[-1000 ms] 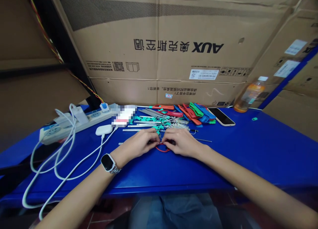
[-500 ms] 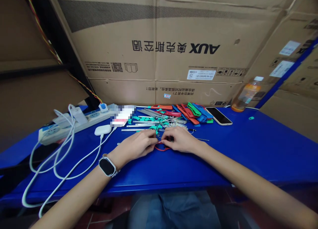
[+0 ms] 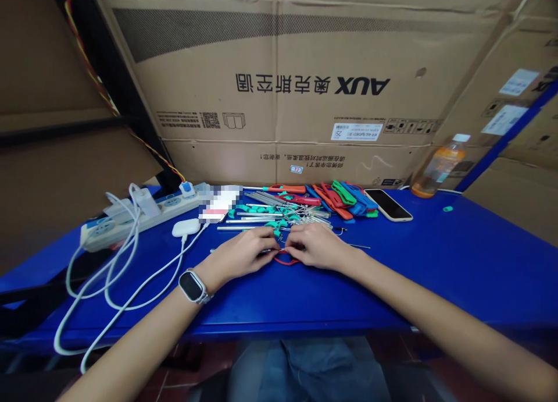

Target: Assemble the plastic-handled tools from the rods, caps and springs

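My left hand [image 3: 244, 253] and my right hand [image 3: 314, 246] rest close together on the blue table [image 3: 436, 262], fingertips almost meeting. Both are closed in a pinch on a small red loop-shaped piece [image 3: 285, 259] lying between them. The exact grip is hidden by my fingers. A smartwatch [image 3: 192, 286] sits on my left wrist. Just behind my hands lies a heap of thin metal rods and tools with teal, red, green and blue handles [image 3: 300, 207].
A white power strip [image 3: 143, 213] with plugged cables and a white charger [image 3: 185, 227] lies at the left. A phone [image 3: 387, 205] and an orange drink bottle [image 3: 438, 166] stand at the back right. Large cardboard boxes [image 3: 305, 82] wall the table's rear.
Both hands stay together on the red piece with only slight finger shifts. The view has swung a little.
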### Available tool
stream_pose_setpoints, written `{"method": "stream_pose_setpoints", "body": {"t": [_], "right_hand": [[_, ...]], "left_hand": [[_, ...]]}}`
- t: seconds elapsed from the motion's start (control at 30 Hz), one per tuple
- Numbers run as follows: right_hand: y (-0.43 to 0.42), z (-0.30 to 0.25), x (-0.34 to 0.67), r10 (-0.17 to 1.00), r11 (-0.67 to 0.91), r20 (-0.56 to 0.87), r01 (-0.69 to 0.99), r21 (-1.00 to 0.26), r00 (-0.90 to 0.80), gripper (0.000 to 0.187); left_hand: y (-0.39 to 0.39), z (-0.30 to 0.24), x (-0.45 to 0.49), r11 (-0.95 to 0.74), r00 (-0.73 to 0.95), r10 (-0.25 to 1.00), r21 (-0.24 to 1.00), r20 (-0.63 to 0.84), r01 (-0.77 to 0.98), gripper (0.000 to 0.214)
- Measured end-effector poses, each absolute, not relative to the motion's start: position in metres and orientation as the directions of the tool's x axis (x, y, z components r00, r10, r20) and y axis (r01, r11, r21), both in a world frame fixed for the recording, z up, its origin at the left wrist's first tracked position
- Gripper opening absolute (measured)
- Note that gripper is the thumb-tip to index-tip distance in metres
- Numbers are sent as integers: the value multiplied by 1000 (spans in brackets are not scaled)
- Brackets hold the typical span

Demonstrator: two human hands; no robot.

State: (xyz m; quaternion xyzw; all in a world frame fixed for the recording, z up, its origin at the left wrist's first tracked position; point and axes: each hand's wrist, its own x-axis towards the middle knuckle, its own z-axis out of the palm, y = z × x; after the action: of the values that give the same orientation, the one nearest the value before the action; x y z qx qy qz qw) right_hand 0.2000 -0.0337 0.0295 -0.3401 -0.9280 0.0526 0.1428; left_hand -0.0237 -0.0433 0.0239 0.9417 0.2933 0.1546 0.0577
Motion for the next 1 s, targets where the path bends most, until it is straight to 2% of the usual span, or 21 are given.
{"method": "stream_pose_setpoints", "body": {"t": [0.1, 0.2, 0.27, 0.33, 0.53, 0.67, 0.73, 0.83, 1.0], "right_hand": [[-33, 39, 198, 582, 812, 144, 579, -69, -800, 16], [-34, 47, 193, 560, 823, 89, 566, 58, -824, 19], [-36, 48, 191, 574, 811, 82, 579, 79, -815, 18], [-39, 47, 188, 619, 781, 100, 624, 26, -779, 16], [-40, 33, 188, 796, 604, 166, 751, -265, -582, 7], [-33, 24, 194, 817, 539, 128, 667, -515, -562, 6], [-30, 19, 197, 819, 509, 116, 618, -599, -562, 7], [-29, 15, 199, 821, 491, 118, 585, -645, -559, 6], [-32, 17, 199, 806, 513, 129, 573, -639, -578, 9]], "left_hand": [[-40, 21, -25, -800, 759, 592, 315, 272, 512, 18], [-38, 20, -25, -799, 753, 592, 329, 287, 503, 18], [-38, 19, -25, -801, 753, 591, 323, 290, 504, 18], [-38, 18, -24, -800, 753, 593, 308, 286, 514, 18], [-41, 18, -24, -799, 751, 596, 296, 283, 523, 18], [-44, 20, -24, -796, 757, 600, 292, 260, 531, 21], [-46, 22, -23, -800, 764, 595, 269, 249, 536, 22], [-48, 26, -20, -816, 780, 577, 224, 243, 534, 22], [-51, 30, -16, -824, 800, 566, 128, 198, 552, 18]]}}
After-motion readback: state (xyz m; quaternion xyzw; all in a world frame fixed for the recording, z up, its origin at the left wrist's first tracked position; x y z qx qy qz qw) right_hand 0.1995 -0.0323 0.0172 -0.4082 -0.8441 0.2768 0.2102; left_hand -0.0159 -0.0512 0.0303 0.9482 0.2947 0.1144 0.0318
